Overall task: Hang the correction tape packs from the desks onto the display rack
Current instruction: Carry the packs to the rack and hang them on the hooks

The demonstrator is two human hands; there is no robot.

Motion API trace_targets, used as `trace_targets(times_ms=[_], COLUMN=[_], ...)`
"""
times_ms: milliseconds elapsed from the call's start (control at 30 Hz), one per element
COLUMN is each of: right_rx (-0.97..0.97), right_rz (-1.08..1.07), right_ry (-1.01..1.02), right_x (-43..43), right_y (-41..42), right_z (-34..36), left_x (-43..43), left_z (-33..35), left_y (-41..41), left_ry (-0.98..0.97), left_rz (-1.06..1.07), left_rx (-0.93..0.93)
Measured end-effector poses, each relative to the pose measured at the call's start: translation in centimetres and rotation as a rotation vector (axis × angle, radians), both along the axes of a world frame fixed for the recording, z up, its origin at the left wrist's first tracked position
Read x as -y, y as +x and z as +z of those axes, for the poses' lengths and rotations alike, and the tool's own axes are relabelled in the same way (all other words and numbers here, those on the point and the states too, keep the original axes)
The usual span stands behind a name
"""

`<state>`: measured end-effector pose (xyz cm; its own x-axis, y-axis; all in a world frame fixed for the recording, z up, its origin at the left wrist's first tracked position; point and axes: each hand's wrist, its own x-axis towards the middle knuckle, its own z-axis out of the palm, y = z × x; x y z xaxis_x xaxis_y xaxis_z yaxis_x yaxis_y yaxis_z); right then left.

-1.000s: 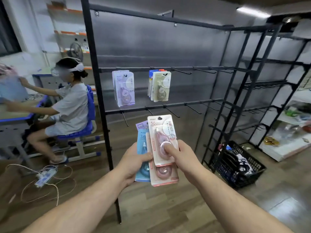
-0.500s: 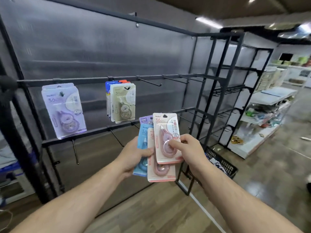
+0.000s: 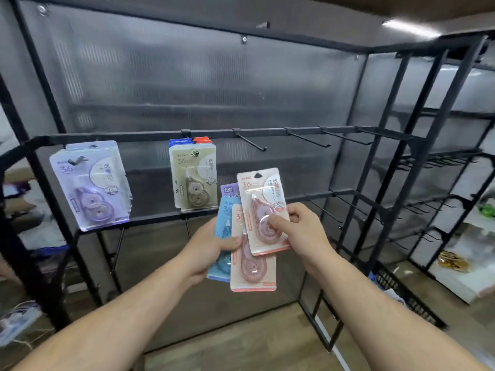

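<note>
My left hand (image 3: 207,249) grips a fanned stack of correction tape packs: a blue one (image 3: 224,223), a purple one (image 3: 231,189) behind, and a pink one (image 3: 250,266) in front. My right hand (image 3: 302,231) pinches a separate pink pack (image 3: 261,199), held just in front of the stack. Ahead stands the black display rack (image 3: 267,133). Purple packs (image 3: 89,186) hang at its upper left, and a beige pack (image 3: 194,180) with blue and red ones behind it hangs nearer the middle. Bare hooks (image 3: 251,143) jut out to the right of them.
More black racks with bare hooks (image 3: 439,162) run along the right side. A black basket (image 3: 404,298) sits on the wooden floor at the lower right, with white shelving (image 3: 471,263) beyond. A power strip and cables (image 3: 16,319) lie on the floor at the lower left.
The view has closed in on the rack, so the hanging packs look larger. My right hand has drawn its pink pack up and to the right, away from the stack in my left hand.
</note>
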<state>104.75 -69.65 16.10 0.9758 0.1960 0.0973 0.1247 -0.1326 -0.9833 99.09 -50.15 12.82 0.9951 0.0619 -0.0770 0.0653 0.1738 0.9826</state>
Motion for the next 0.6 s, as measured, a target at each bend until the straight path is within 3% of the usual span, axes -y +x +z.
trace_targets(times_ms=[167, 600], right_rx=[0.071, -0.040], right_rz=[0.100, 0.137], right_ry=[0.051, 0.178], right_x=[0.7, 0.2], right_y=[3.7, 7.7], right_z=[1.8, 1.8], left_x=[1.8, 4.3], left_z=[-0.2, -1.2], left_y=[-0.7, -4.4], left_ry=[-0.020, -0.062], left_rz=[0.117, 0.380], left_rx=[0.007, -0.011])
